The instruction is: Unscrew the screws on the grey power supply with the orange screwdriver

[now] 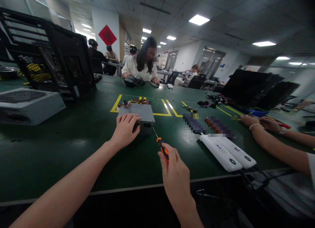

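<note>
A grey metal power supply unit (145, 112) lies on the green table, its bundle of coloured wires (137, 102) behind it. My left hand (126, 127) grips its left front part, fingers over the top and thumb at the front face. In my right hand (176, 169) is a screwdriver with an orange and black handle (162, 147), closed in the fingers. Its thin shaft points up and left, with the tip at the right front corner of the unit. Whether the tip sits in a screw is too small to tell.
A black computer case (54, 57) and a larger grey power supply (31, 104) stand at left. White power banks (226, 152) and cables (209, 103) lie at right. A co-worker's hands (261, 123) work at far right; another person (141, 65) sits opposite.
</note>
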Available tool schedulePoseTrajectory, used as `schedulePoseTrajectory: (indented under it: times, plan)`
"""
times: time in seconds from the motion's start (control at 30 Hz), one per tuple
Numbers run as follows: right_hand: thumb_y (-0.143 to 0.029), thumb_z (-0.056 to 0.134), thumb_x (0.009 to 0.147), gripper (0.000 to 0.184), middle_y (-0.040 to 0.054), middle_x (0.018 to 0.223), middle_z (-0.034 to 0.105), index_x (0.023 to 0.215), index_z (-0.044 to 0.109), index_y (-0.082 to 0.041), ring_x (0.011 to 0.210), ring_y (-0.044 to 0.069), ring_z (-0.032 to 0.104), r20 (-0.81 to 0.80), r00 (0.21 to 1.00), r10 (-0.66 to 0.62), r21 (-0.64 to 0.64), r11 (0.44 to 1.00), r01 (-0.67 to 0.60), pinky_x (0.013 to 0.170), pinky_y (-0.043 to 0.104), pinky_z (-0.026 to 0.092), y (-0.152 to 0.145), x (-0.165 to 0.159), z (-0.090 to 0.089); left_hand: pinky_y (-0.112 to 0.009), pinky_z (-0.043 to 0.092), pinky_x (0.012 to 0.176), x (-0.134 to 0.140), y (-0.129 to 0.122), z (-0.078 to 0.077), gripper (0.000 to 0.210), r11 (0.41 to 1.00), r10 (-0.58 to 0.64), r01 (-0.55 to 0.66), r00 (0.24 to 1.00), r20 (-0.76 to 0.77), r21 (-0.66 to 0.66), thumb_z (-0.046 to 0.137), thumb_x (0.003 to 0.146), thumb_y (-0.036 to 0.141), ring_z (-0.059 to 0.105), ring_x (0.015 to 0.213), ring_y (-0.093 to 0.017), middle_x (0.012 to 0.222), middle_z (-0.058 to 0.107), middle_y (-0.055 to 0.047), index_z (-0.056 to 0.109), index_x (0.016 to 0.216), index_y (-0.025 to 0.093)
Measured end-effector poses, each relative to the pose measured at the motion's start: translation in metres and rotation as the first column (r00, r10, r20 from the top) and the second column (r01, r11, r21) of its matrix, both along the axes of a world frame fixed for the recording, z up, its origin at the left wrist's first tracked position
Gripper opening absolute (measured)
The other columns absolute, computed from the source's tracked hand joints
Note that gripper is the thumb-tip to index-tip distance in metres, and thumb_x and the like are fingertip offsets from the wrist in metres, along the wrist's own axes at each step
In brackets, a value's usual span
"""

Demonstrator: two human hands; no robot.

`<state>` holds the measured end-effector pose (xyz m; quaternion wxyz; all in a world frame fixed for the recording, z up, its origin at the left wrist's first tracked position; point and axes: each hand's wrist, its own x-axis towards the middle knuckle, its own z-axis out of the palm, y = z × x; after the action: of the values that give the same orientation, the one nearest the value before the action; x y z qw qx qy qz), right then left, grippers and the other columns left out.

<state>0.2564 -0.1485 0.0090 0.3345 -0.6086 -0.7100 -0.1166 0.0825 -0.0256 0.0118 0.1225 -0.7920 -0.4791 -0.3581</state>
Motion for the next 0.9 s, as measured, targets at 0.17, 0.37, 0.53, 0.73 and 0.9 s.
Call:
schedulePoseTrajectory:
  times: [0.17, 0.37, 0.53, 0.73, 0.9]
  plan:
    - [-0.025, 0.028, 0.092, 0.029, 0.0099, 0.087, 0.061, 0.114, 0.044, -0.014, 0.067, 0.018, 0.064, 0.032, 0.999, 0.044, -0.037, 0.998, -0.043, 0.051, 0.027, 0.050, -0.003, -0.006, -0.005, -0.040, 0.029, 0.087, 0.001, 0.000, 0.000, 0.026, 1.000, -0.005, 0.004, 1.000, 0.020, 0.001, 0.048, 0.079, 0.024, 0.046, 0.105, -0.023, 0.113, 0.055, -0.005, 0.053, 0.104, 0.022]
    - [-0.029, 0.035, 0.090, 0.024, 0.0073, 0.080, 0.063, 0.104, 0.048, -0.014, 0.062, 0.019, 0.064, -0.015, 1.000, 0.001, -0.031, 1.000, -0.001, 0.052, 0.030, 0.051, 0.001, 0.000, 0.004, -0.040, 0.029, 0.086, 0.001, 0.000, 0.002, 0.025, 1.000, -0.013, 0.014, 0.999, 0.029, -0.008, 0.046, 0.079, 0.023, 0.046, 0.104, -0.023, 0.113, 0.056, -0.006, 0.053, 0.104, 0.022]
    - [-0.013, 0.035, 0.085, 0.027, 0.0176, 0.116, 0.046, 0.110, 0.044, -0.013, 0.096, 0.021, 0.059, -0.084, 0.983, 0.165, 0.013, 0.986, -0.164, 0.071, 0.034, 0.054, -0.004, -0.003, 0.010, -0.040, 0.029, 0.087, 0.001, -0.001, 0.002, 0.025, 1.000, -0.015, 0.015, 0.999, 0.033, -0.015, 0.046, 0.079, 0.023, 0.046, 0.105, -0.024, 0.113, 0.056, -0.006, 0.054, 0.103, 0.022]
    - [-0.011, 0.032, 0.087, 0.033, 0.0153, 0.116, 0.047, 0.119, 0.041, -0.016, 0.104, 0.019, 0.055, -0.058, 0.969, 0.239, 0.039, 0.971, -0.237, 0.076, 0.033, 0.053, -0.001, -0.005, 0.007, -0.041, 0.029, 0.087, 0.001, 0.000, 0.001, 0.026, 1.000, -0.010, 0.011, 0.999, 0.039, -0.023, 0.046, 0.079, 0.022, 0.046, 0.105, -0.024, 0.113, 0.056, -0.006, 0.054, 0.104, 0.023]
    - [-0.025, 0.033, 0.091, 0.027, 0.0098, 0.093, 0.060, 0.108, 0.052, -0.015, 0.074, 0.018, 0.063, -0.046, 0.998, 0.046, 0.044, 0.998, -0.044, 0.059, 0.031, 0.054, 0.002, 0.004, 0.006, -0.040, 0.028, 0.087, 0.000, 0.000, 0.001, 0.026, 1.000, -0.006, 0.006, 1.000, 0.020, -0.019, 0.046, 0.079, 0.023, 0.045, 0.105, -0.023, 0.113, 0.056, -0.005, 0.053, 0.105, 0.022]
